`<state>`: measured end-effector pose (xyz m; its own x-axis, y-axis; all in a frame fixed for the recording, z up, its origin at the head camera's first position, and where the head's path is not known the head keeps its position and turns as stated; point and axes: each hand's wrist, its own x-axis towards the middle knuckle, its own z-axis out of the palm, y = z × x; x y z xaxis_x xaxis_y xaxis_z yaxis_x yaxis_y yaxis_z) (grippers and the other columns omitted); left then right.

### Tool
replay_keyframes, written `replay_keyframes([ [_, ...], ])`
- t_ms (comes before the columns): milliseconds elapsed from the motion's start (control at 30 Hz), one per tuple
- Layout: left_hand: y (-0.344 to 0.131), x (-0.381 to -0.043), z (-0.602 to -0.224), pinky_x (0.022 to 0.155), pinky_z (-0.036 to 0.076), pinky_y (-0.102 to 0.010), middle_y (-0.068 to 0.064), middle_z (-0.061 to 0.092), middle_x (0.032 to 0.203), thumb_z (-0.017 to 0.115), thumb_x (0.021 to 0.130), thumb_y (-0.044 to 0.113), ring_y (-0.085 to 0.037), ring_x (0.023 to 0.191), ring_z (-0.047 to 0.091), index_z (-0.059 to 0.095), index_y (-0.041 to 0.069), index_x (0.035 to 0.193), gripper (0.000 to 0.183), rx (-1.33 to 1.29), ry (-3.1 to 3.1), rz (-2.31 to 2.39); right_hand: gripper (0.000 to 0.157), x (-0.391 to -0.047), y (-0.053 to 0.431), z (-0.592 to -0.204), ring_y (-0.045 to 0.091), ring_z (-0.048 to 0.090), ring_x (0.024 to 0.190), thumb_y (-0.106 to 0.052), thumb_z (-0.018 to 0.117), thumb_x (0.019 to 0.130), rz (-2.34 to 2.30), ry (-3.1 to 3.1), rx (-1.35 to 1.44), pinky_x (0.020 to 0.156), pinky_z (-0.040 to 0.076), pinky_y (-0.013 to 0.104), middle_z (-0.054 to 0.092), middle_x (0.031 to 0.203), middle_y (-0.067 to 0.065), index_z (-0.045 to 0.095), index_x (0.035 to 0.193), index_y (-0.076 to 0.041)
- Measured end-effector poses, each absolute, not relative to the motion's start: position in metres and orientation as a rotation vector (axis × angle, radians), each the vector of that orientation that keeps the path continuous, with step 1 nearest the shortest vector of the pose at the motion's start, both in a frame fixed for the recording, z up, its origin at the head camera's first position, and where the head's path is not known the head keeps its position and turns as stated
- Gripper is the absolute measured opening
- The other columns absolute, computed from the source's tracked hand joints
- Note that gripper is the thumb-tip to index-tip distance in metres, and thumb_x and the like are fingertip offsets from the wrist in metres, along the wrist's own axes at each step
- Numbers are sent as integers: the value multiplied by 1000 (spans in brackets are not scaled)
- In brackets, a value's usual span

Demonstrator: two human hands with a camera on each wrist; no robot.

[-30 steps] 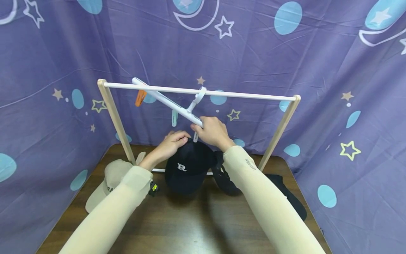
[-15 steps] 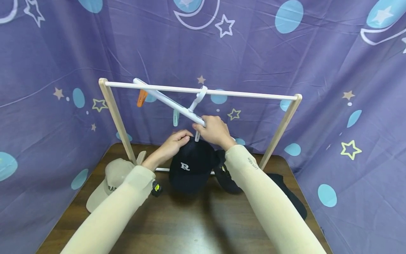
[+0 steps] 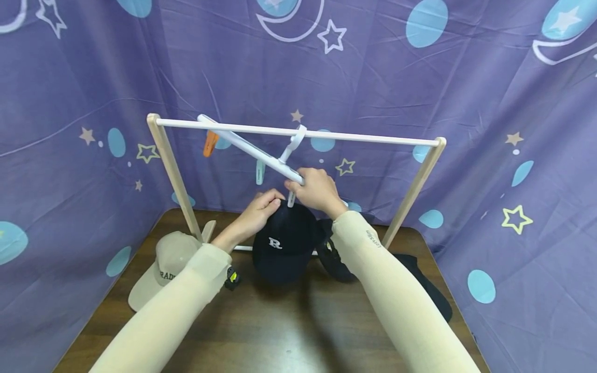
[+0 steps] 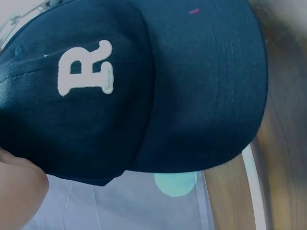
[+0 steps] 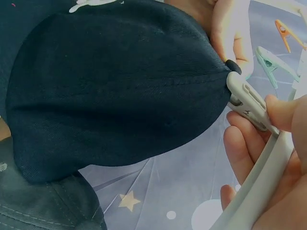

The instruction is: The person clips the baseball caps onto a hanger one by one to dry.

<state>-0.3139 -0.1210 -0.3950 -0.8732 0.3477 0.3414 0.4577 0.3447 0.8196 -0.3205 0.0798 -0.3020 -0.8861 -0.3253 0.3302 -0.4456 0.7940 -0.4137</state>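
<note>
One dark R cap (image 3: 285,246) is held over the worktop (image 3: 280,331), crown pinched by the left hand (image 3: 258,210) and meeting a pale clip (image 5: 249,101). The right hand (image 3: 318,191) curls its fingers round the hanger (image 3: 247,149); too shallow a bite, or a tilting bar, could let the cap slip.

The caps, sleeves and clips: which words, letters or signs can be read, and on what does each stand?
"R": white letter on the front of the black cap.
"RAD": on the beige cap; what follows is unclear.
Right sleeve: print too small to read surely.
White clip: mark too blurred to read.
Dark cap behind: mark partly hidden, unreadable.
</note>
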Motion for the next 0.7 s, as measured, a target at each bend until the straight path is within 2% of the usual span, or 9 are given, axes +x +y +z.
replay_keyframes([
  [200, -118, -314, -395, 98, 32, -41, -10, 69, 117, 50, 112, 18, -26, 110, 47, 66, 10, 116, 19, -707, -2494, -1494, 34, -321, 80, -301, 26, 59, 74, -42, 70, 100, 716, -2747, 603, 68, 47, 45, 56, 70, 2, 63, 81, -15],
  [300, -117, -313, -394, 101, 31, -43, -13, 67, 118, 48, 113, 19, -27, 112, 45, 65, 8, 117, 20, -700, -2487, -1564, 34, -320, 81, -301, 25, 58, 74, -42, 69, 100, 715, -2748, 605, 68, 47, 44, 56, 70, 2, 63, 81, -15],
  [400, -118, -313, -395, 115, 22, -48, -15, 65, 119, 46, 113, 17, -28, 124, 42, 64, 5, 118, 22, -737, -2470, -1706, 34, -320, 80, -301, 24, 56, 71, -42, 69, 101, 720, -2746, 607, 66, 44, 42, 53, 68, 0, 62, 81, -15],
  [500, -119, -312, -395, 120, 13, -51, -14, 62, 119, 45, 114, 16, -28, 127, 37, 64, 2, 119, 24, -776, -2453, -1812, 35, -320, 80, -301, 23, 53, 67, -42, 68, 101, 726, -2744, 605, 63, 41, 40, 49, 65, -1, 59, 80, -15],
  [567, -119, -312, -395, 118, 16, -48, -13, 61, 118, 45, 114, 14, -25, 123, 38, 64, 2, 118, 23, -779, -2444, -1806, 36, -319, 80, -302, 22, 52, 66, -42, 68, 101, 728, -2740, 601, 62, 40, 39, 47, 64, -1, 58, 78, -15],
  [633, -118, -312, -395, 109, 25, -45, -14, 59, 116, 44, 113, 12, -24, 114, 39, 62, -1, 118, 22, -775, -2417, -1802, 37, -319, 80, -302, 23, 52, 65, -41, 68, 101, 734, -2735, 605, 62, 40, 39, 46, 63, -1, 57, 77, -15],
  [700, -117, -311, -394, 101, 29, -40, -14, 57, 114, 44, 113, 10, -21, 110, 40, 60, -2, 117, 21, -756, -2386, -1794, 37, -320, 79, -302, 23, 53, 66, -41, 68, 101, 738, -2731, 610, 62, 41, 40, 47, 64, -1, 57, 77, -15],
])
